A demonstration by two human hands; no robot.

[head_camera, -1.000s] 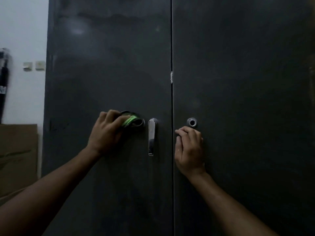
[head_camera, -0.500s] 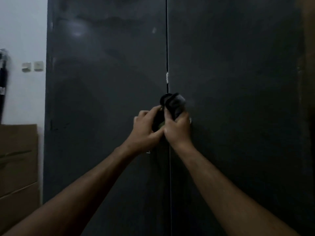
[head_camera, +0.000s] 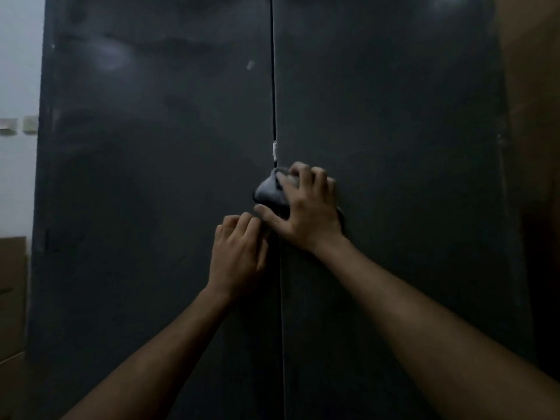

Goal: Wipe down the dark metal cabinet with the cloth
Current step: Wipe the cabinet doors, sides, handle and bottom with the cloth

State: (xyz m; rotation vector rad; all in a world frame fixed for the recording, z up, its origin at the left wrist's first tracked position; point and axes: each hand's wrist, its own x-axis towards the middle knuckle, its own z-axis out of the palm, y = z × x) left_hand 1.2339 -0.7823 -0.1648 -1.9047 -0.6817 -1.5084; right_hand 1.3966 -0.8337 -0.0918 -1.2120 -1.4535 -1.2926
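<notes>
- Far left: pale wall [head_camera: 18, 71] carrying two small switch plates [head_camera: 18, 126]; below these, brown cardboard boxes [head_camera: 12, 292] stacked just beside the cabinet's left edge.
- Filling most of the view: dark metal cabinet [head_camera: 151, 177], two tall doors shut, narrow vertical seam [head_camera: 273, 86] between them, a small white scrap [head_camera: 275, 150] stuck in the seam above the hands.
- Left hand [head_camera: 239, 256] against the left door just beside the seam, fingers loosely curled and released, grasping nothing, knuckles just under the right thumb.
- Dark cloth [head_camera: 268, 190] bunched over the seam at mid-height, pressed to the cabinet face, bulging out to the left of the right hand.
- Right hand [head_camera: 306, 207] on the right door, fingers spread and bent over the cloth, grasping it and holding it against the metal, thumb stretched out left below the bundle.
- Far right: dim brown surface [head_camera: 533, 116] beside the cabinet's right edge, too dark to identify.
</notes>
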